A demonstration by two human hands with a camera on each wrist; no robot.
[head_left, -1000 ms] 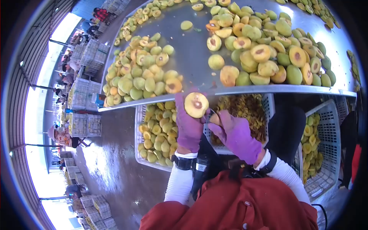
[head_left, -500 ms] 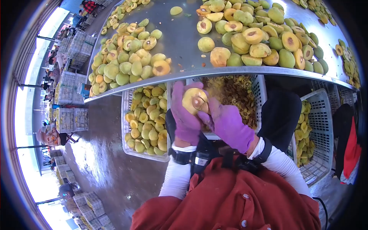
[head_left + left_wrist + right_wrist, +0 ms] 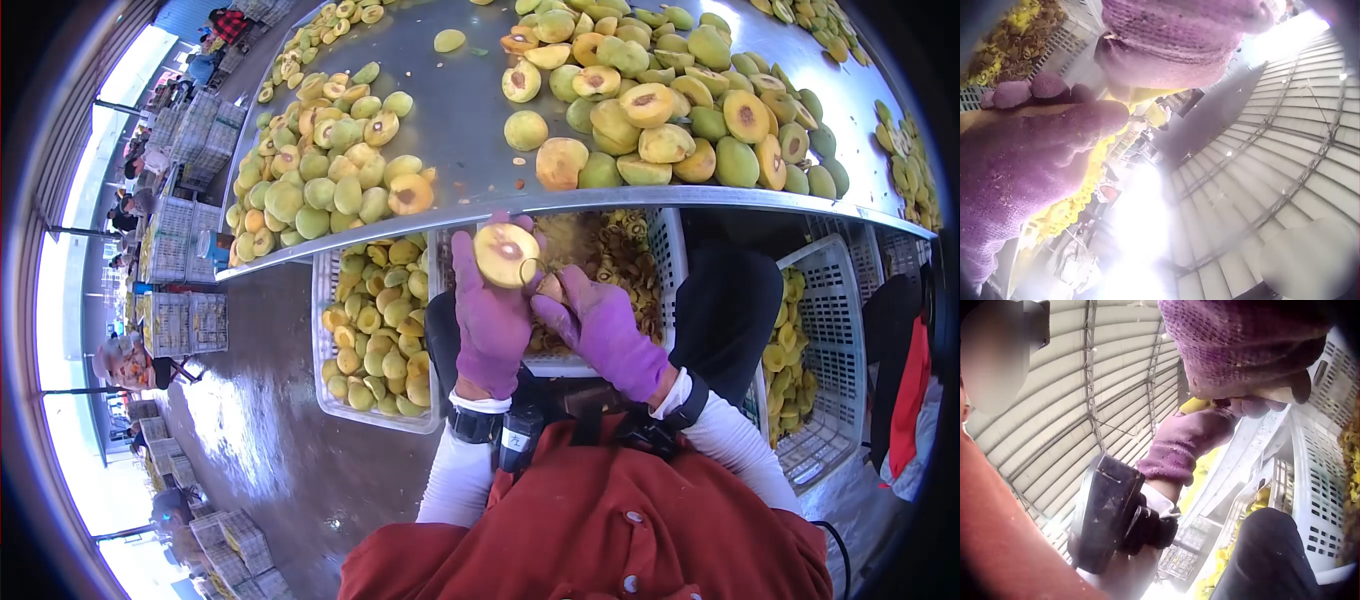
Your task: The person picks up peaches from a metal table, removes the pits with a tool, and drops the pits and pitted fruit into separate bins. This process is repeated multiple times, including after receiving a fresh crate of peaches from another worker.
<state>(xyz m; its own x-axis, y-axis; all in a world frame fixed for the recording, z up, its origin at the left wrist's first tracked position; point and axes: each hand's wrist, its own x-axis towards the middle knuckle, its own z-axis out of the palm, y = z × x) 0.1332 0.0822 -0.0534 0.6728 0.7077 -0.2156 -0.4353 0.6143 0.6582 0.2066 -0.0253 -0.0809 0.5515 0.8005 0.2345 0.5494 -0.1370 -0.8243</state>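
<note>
In the head view my purple-gloved left hand (image 3: 490, 335) holds up a peach half (image 3: 505, 252), its cut face with a reddish-brown pit area turned upward. My right hand (image 3: 610, 335), also gloved in purple, grips a pitting tool by its brown handle (image 3: 551, 288). The tool's thin wire loop (image 3: 529, 270) overlaps the right edge of the cut face. Both hands are close together, just below the table's front edge. In the right wrist view, yellow flesh of the peach half (image 3: 1195, 405) shows between the two gloves; the tool is hidden there.
A metal table (image 3: 470, 130) carries heaps of peach halves (image 3: 320, 180) left and whole and cut peaches (image 3: 680, 120) right. Below stand a crate of halves (image 3: 378, 340), a crate of brown scraps (image 3: 672, 270), and another crate (image 3: 835, 340) right. Dark-trousered knee (image 3: 725, 305) rises between crates.
The peach half was tilted and turned under the loop half a second ago; now its cut face lies flatter upward with the loop at its right edge. The head view has shifted slightly.
</note>
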